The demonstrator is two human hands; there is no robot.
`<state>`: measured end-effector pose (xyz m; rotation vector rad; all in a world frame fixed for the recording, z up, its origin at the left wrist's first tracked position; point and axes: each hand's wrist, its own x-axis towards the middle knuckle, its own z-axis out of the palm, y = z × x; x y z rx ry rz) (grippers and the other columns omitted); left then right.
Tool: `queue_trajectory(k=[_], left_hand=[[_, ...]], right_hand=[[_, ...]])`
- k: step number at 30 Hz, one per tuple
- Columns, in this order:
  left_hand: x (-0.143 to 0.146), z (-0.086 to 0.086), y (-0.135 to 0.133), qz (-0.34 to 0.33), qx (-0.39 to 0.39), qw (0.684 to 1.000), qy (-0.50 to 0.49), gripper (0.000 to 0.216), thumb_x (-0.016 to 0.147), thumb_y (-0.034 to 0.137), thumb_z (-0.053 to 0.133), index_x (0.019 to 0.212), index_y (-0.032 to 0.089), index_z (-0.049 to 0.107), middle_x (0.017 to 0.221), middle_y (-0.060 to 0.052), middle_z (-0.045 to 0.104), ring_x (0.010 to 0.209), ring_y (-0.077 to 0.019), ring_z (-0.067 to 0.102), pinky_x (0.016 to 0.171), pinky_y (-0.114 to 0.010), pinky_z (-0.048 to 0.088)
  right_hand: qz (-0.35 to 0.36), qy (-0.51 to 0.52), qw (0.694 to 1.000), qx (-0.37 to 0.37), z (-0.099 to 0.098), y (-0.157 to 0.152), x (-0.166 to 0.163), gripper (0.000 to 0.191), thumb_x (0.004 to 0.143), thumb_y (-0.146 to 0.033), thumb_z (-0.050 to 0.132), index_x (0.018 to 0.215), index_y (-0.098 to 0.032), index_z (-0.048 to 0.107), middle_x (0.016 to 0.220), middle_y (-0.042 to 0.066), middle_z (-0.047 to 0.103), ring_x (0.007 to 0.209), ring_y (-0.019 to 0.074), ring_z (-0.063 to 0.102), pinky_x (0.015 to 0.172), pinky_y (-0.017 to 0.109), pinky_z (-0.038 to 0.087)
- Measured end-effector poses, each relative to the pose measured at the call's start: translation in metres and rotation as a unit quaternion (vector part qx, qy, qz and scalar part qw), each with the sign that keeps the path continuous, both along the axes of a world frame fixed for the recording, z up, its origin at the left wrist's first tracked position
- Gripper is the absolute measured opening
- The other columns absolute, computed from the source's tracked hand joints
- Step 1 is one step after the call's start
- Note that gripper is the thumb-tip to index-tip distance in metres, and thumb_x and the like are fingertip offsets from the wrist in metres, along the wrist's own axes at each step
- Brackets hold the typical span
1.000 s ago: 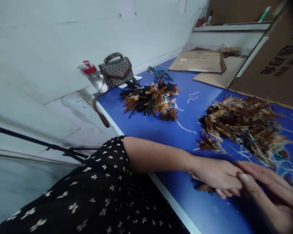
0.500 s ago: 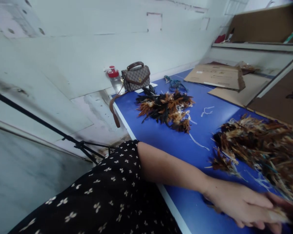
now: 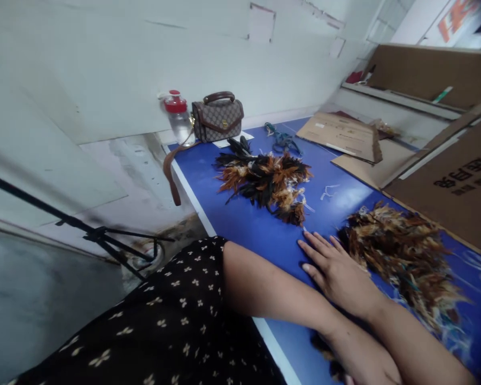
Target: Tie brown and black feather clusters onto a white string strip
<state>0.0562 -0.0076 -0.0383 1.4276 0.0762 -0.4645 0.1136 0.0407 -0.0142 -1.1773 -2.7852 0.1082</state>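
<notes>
My right hand (image 3: 334,267) lies flat on the blue table (image 3: 248,227), fingers stretched out and apart, its fingertips pointing to the far left. It rests against the near edge of a big heap of brown feathers (image 3: 404,251). My left hand (image 3: 361,361) sits low at the frame's bottom edge, crossed under my right forearm; its fingers are cut off, and a few dark feathers (image 3: 323,347) show beneath it. A second heap of black and orange feathers (image 3: 264,179) lies farther up the table, apart from both hands.
A patterned handbag (image 3: 218,115) and a red-capped bottle (image 3: 178,115) stand at the table's far corner by the wall. Teal cord (image 3: 280,140), white string scraps (image 3: 328,191), flat cardboard (image 3: 340,136) and a large carton (image 3: 457,182) lie beyond. A black tripod (image 3: 104,235) stands left.
My right hand has left my left hand and reached up-left, now spread flat on the table beside the brown heap. My left hand has slid lower, under the right forearm. The view has shifted.
</notes>
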Motion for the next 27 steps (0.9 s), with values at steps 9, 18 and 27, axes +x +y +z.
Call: queue_trajectory(k=[9, 18, 27], left_hand=[[-0.057, 0.044, -0.002, 0.062, 0.079, 0.992, -0.071, 0.012, 0.101, 0.033, 0.063, 0.102, 0.022, 0.058, 0.092, 0.003, 0.057, 0.064, -0.0097, 0.06, 0.054, -0.024, 0.056], [-0.04, 0.031, -0.008, 0.266, -0.067, 0.959, -0.075, 0.027, 0.116, 0.026, 0.047, 0.093, 0.018, 0.06, 0.084, 0.0, 0.065, 0.073, -0.0115, 0.066, 0.063, -0.023, 0.054], [-0.039, 0.026, -0.001, 0.372, -0.211, 0.895, -0.126, 0.024, 0.116, 0.027, 0.051, 0.097, 0.016, 0.059, 0.083, -0.002, 0.068, 0.071, -0.0118, 0.07, 0.075, -0.03, 0.058]], right_hand=[[-0.124, 0.049, 0.991, 0.018, 0.022, -0.004, 0.087, 0.055, 0.114, -0.044, 0.051, 0.167, -0.03, 0.06, 0.162, 0.01, 0.069, 0.151, 0.029, 0.066, 0.133, 0.056, 0.051], [-0.355, 0.042, 0.919, 0.168, 0.095, -0.12, 0.182, 0.034, 0.105, -0.047, 0.064, 0.119, -0.025, 0.086, 0.113, 0.011, 0.088, 0.097, 0.0246, 0.083, 0.086, 0.036, 0.064], [-0.382, -0.137, 0.913, 0.047, 0.082, -0.165, 0.247, 0.029, 0.107, -0.03, 0.06, 0.108, -0.027, 0.088, 0.116, 0.009, 0.086, 0.107, 0.0234, 0.079, 0.097, 0.035, 0.06]])
